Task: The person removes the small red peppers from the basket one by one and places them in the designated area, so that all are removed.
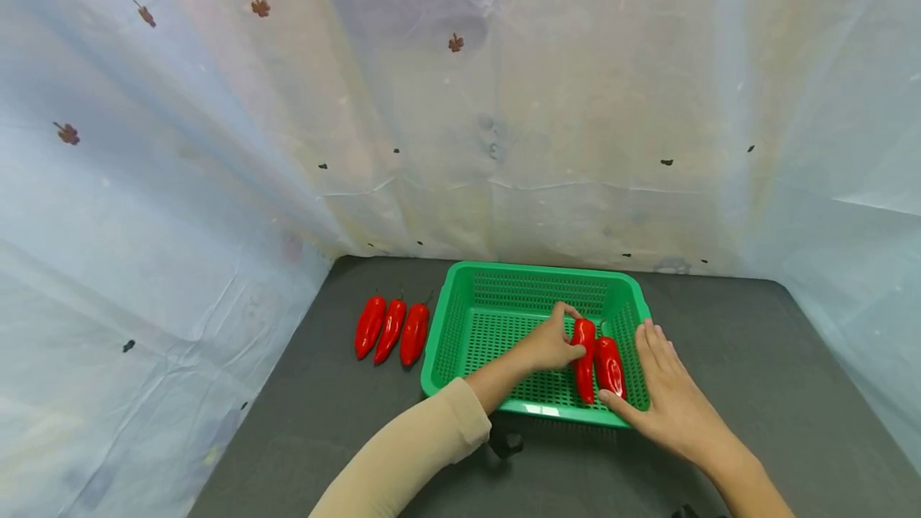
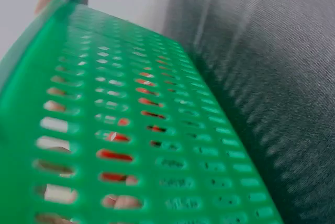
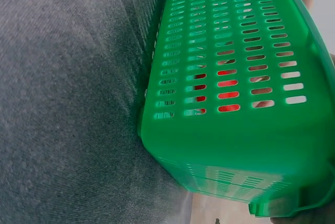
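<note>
In the head view, my left hand [image 1: 552, 344] reaches into the green slotted basket [image 1: 532, 268] and pinches a long, glossy red pepper [image 1: 585, 378] between thumb and fingers. Just right of it, a second red pepper [image 1: 610, 366] lies in the basket. My right hand [image 1: 672, 406] rests at the basket's right rim, fingers straight along the outside and thumb toward the front corner. Both wrist views look at the basket wall from outside. Red patches of pepper [image 3: 227, 96] show through its slots; most of both hands is hidden there.
Three more red peppers [image 1: 389, 332] with thin dark stems lie side by side on the dark grey tabletop [image 1: 302, 414], left of the basket. Pale plastic sheeting [image 1: 576, 118] with small brown motifs hangs behind and along the sides.
</note>
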A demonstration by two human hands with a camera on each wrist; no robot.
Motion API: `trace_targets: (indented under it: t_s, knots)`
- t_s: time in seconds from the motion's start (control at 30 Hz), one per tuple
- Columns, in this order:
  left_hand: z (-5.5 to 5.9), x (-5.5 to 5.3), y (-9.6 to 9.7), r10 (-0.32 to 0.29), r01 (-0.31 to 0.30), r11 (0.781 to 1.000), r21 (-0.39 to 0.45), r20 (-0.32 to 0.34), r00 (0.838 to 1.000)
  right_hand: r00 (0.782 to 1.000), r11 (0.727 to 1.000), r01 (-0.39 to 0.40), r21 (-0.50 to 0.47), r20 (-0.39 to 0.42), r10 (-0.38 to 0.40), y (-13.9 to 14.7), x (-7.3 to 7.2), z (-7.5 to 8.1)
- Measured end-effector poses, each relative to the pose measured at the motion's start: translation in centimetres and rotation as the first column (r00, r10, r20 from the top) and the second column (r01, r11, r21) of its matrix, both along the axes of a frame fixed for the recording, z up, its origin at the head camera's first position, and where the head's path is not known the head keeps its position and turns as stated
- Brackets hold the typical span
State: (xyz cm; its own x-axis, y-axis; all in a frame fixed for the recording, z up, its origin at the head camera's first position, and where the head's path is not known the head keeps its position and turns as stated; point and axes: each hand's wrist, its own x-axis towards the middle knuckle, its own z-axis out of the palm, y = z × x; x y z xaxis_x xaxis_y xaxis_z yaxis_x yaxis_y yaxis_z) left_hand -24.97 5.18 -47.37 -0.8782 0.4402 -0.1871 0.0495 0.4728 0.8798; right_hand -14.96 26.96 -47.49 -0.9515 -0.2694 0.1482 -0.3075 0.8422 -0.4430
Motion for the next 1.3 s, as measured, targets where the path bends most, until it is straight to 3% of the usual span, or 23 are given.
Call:
trace_targets:
  t_s: [0.33, 0.87, 1.03, 1.3]
  knots:
    - [2.0, -0.1, -3.2, -0.007, 0.002, 0.986, 0.166, 0.028, 1.000, 1.000, 1.000, -0.001, -0.001, 0.017, 0.001, 0.0, 0.0, 0.0]
    - [5.7, -0.4, -8.6, 0.015, -0.010, 0.973, 0.230, -0.022, 1.000, 1.000, 1.000, 0.010, 0.009, 0.029, -0.010, 0.0, -0.1, 0.0]
    - [6.4, -0.4, -10.4, 0.000, 0.012, 0.963, 0.271, -0.042, 0.999, 1.000, 1.000, 0.001, 0.005, 0.019, -0.001, 0.0, 0.0, -0.1]
    - [7.5, -0.7, -13.5, 0.025, -0.006, 0.943, 0.334, -0.054, 0.998, 1.000, 1.000, 0.000, 0.015, -0.009, 0.000, 0.0, 0.0, -0.1]
